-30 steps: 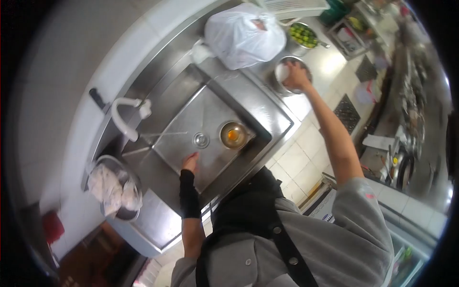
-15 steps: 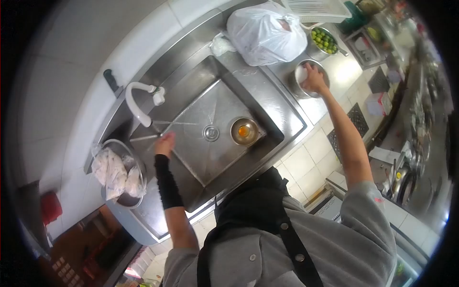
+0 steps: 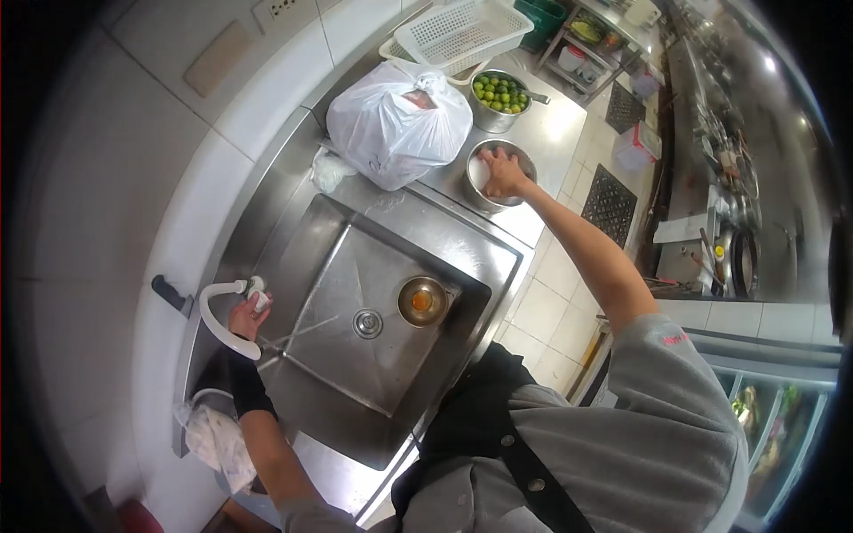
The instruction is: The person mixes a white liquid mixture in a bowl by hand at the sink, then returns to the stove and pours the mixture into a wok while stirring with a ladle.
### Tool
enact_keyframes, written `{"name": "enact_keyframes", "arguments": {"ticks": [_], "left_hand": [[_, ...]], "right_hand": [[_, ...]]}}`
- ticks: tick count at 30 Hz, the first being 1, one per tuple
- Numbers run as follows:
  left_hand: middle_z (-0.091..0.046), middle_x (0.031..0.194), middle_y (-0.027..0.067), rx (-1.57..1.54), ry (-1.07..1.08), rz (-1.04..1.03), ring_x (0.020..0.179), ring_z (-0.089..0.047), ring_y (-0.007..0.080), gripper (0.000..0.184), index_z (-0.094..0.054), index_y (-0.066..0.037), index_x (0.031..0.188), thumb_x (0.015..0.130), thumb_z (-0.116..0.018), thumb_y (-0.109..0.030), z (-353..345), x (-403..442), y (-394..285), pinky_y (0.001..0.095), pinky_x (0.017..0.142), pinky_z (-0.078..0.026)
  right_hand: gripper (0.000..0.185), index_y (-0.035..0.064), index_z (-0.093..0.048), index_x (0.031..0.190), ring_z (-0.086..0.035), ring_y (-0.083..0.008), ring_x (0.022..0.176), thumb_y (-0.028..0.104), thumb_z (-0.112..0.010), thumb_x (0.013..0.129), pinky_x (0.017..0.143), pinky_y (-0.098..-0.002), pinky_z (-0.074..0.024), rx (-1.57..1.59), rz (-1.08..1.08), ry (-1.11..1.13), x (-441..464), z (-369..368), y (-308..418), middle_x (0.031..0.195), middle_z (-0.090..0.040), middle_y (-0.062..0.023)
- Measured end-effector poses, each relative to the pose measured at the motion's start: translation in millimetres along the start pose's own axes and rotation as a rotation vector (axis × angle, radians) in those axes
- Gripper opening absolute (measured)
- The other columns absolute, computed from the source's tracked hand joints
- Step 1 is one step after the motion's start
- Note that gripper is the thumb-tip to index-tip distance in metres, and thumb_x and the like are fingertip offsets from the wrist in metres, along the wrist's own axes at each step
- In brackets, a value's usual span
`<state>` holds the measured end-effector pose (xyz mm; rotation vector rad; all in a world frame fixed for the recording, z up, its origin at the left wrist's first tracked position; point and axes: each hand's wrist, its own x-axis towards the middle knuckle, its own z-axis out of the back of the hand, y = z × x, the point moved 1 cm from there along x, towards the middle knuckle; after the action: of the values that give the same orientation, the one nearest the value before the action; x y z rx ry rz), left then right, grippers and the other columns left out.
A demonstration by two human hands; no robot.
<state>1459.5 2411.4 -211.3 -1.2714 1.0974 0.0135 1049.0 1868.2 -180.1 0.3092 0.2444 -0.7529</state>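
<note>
My left hand is closed on the handle of the white curved faucet at the sink's left side. My right hand reaches into a steel pot on the counter, its fingers spread over a white round thing inside. What the fingers grip there is hard to make out. Inside the steel sink, a small metal bowl with something orange in it sits right of the drain.
Beyond the sink are a tied white plastic bag, a pot of green limes and white baskets. A knife lies by the wall. A container with bagged pale contents stands lower left, partly behind my left arm.
My left hand has moved from over the sink to the faucet and closed on its handle. My right hand stays in the pot. The camera view has shifted.
</note>
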Motion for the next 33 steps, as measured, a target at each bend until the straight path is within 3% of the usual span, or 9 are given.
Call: {"name": "enact_keyframes", "arguments": {"ticks": [4, 8, 12, 17, 19, 21, 28, 30, 33], "left_hand": [[-0.065, 0.096, 0.0075, 0.019, -0.264, 0.024, 0.084, -0.066, 0.0214, 0.029, -0.063, -0.005, 0.109, 0.084, -0.073, -0.015, 18, 44, 20, 0.0319, 0.066, -0.058], [-0.062, 0.072, 0.0088, 0.383, -0.435, -0.062, 0.058, -0.06, 0.0192, 0.04, -0.065, -0.001, 0.086, 0.073, -0.081, -0.036, 13, 48, 14, 0.0301, 0.047, -0.05], [-0.068, 0.086, 0.0132, 0.774, -0.555, -0.169, 0.071, -0.068, 0.0199, 0.057, -0.068, 0.004, 0.102, 0.075, -0.079, -0.045, -24, 21, -3, 0.0303, 0.054, -0.055], [-0.065, 0.105, 0.0102, -0.509, -0.302, -0.28, 0.101, -0.062, 0.0182, 0.037, -0.057, -0.006, 0.127, 0.101, -0.047, -0.03, 29, -7, 111, 0.0302, 0.088, -0.049], [-0.061, 0.119, 0.0095, -0.506, 0.011, -0.048, 0.109, -0.057, 0.0194, 0.044, -0.052, -0.01, 0.129, 0.095, -0.057, -0.036, 89, 31, 272, 0.0343, 0.097, -0.041], [-0.068, 0.089, -0.0006, -0.151, -0.242, 0.311, 0.077, -0.06, 0.0125, 0.026, -0.065, -0.01, 0.109, 0.087, -0.066, -0.023, -22, -26, 291, 0.026, 0.066, -0.048], [-0.062, 0.083, 0.0019, 0.307, 0.06, 0.476, 0.069, -0.058, 0.0154, 0.029, -0.064, -0.005, 0.11, 0.091, -0.064, -0.027, -207, 57, 419, 0.0284, 0.062, -0.048], [-0.066, 0.082, 0.0045, 1.608, 0.237, -0.742, 0.067, -0.061, 0.02, 0.035, -0.065, -0.007, 0.108, 0.085, -0.07, -0.033, -219, 91, 461, 0.0333, 0.06, -0.05], [-0.069, 0.088, 0.0108, 1.624, 0.318, -0.118, 0.074, -0.065, 0.029, 0.034, -0.068, -0.014, 0.105, 0.081, -0.069, -0.038, -248, 111, 444, 0.0421, 0.068, -0.053]], "right_hand": [[0.094, 0.0094, -0.037, 0.14, -0.04, -0.04, 0.125, 0.028, -0.078, 0.057, 0.101, -0.0582, -0.0322, -0.132, 0.053, -0.086, 12, -20, -17, 0.133, -0.044, -0.0222], [0.089, 0.0182, -0.043, 0.137, -0.053, -0.0417, 0.108, 0.027, -0.081, 0.057, 0.094, -0.0556, -0.0395, 0.019, 0.009, -0.041, 10, -8, -15, 0.118, -0.051, -0.0214], [0.082, 0.0181, -0.045, 0.136, -0.052, -0.0396, 0.115, 0.021, -0.077, 0.061, 0.096, -0.0577, -0.0409, 0.039, -0.061, -0.14, 6, -13, -26, 0.122, -0.053, -0.0207], [0.077, 0.0168, -0.05, 0.132, -0.05, -0.0405, 0.119, 0.025, -0.079, 0.061, 0.097, -0.0622, -0.039, 0.097, -0.063, -0.167, 7, -10, -65, 0.122, -0.054, -0.0218], [0.073, 0.0158, -0.053, 0.129, -0.052, -0.0405, 0.117, 0.024, -0.078, 0.062, 0.096, -0.06, -0.0415, 0.107, -0.082, -0.224, 9, -16, -89, 0.118, -0.057, -0.0203], [0.071, 0.0148, -0.053, 0.129, -0.056, -0.0411, 0.112, 0.026, -0.075, 0.063, 0.096, -0.0511, -0.0456, 0.144, -0.063, -0.221, 23, -13, -114, 0.116, -0.059, -0.0236], [0.064, 0.0101, -0.056, 0.128, -0.061, -0.0403, 0.106, 0.024, -0.068, 0.067, 0.094, -0.0443, -0.0492, 0.166, -0.208, -0.222, 44, 15, -160, 0.112, -0.062, -0.0285], [0.064, 0.0075, -0.056, 0.128, -0.062, -0.0391, 0.105, 0.023, -0.068, 0.067, 0.093, -0.043, -0.0501, 0.163, -0.255, -0.221, 46, 31, -166, 0.112, -0.062, -0.0294], [0.061, 0.0044, -0.057, 0.125, -0.064, -0.0377, 0.101, 0.022, -0.068, 0.067, 0.091, -0.0424, -0.0509, 0.148, -0.236, -0.209, 58, 44, -187, 0.111, -0.063, -0.0285]]}}
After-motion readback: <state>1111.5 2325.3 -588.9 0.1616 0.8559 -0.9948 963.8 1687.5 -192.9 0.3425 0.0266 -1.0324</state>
